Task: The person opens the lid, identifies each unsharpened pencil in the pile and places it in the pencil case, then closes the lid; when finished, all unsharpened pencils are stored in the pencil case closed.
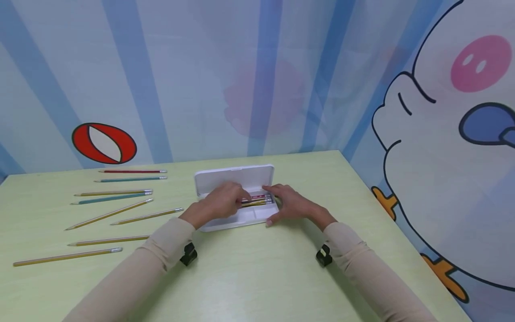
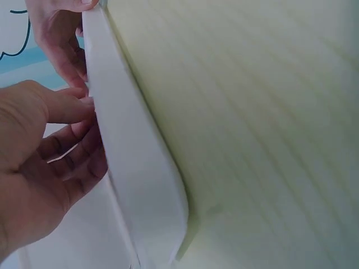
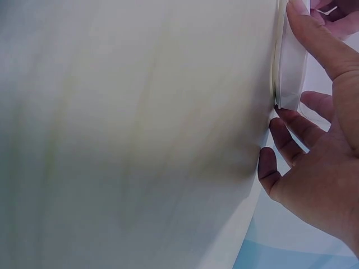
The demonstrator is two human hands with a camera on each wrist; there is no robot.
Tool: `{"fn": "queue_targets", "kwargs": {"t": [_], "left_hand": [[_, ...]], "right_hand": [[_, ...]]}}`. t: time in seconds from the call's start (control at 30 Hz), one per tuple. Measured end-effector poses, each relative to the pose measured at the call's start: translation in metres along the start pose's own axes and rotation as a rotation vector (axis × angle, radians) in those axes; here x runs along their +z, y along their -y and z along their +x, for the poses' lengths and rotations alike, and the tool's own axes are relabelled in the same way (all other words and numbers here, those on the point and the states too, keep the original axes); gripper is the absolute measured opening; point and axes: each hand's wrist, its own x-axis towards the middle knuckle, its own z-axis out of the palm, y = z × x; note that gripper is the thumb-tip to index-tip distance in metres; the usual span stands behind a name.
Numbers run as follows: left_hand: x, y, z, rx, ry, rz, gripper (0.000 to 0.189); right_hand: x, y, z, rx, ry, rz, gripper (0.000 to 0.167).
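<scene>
A white plastic pencil case (image 1: pixel 225 225) lies on the table with its lid (image 1: pixel 213 179) raised at the back. Several pencils (image 1: pixel 261 201) lie inside its rear part, yellow and dark red ones among them. My left hand (image 1: pixel 221 201) reaches into the case with bent fingers over the pencils' left portion. In the left wrist view the case's front wall hides those fingertips, so whether they pinch a pencil cannot be seen. My right hand (image 1: pixel 295 205) grips the case's right end, thumb at the front edge and fingers round the back. The right wrist view shows that thumb (image 3: pixel 314 36) along the wall.
To the left, several loose pencils lie spread on the pale table (image 1: pixel 257 277), among them a red pencil (image 1: pixel 132 171), a blue-green pencil (image 1: pixel 130 179) and a long yellow pencil (image 1: pixel 68 257). A striped curtain (image 1: pixel 193 89) stands behind the table, and a cartoon-printed sheet (image 1: pixel 442 179) hangs at the right.
</scene>
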Motion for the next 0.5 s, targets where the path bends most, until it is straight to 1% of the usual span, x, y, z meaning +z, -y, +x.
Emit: {"fn": "queue_targets", "kwargs": {"t": [0.13,0.3,0.37,0.5], "left_hand": [[-0.007,0.001,-0.006,0.025,-0.004,-0.053,0.038],[-0.016,0.001,-0.016,0.052,0.026,-0.070,0.035],[-0.020,0.001,-0.021,0.040,0.028,-0.082,0.034],[-0.027,0.003,-0.035,0.026,0.004,-0.100,0.030]], "right_hand": [[0.000,0.000,0.001,-0.002,0.000,-0.004,0.103],[-0.002,0.002,-0.001,-0.008,-0.001,-0.002,0.102],[-0.002,0.003,-0.002,-0.014,-0.005,-0.002,0.102],[-0.001,0.003,-0.002,-0.018,-0.007,0.004,0.103]]}}
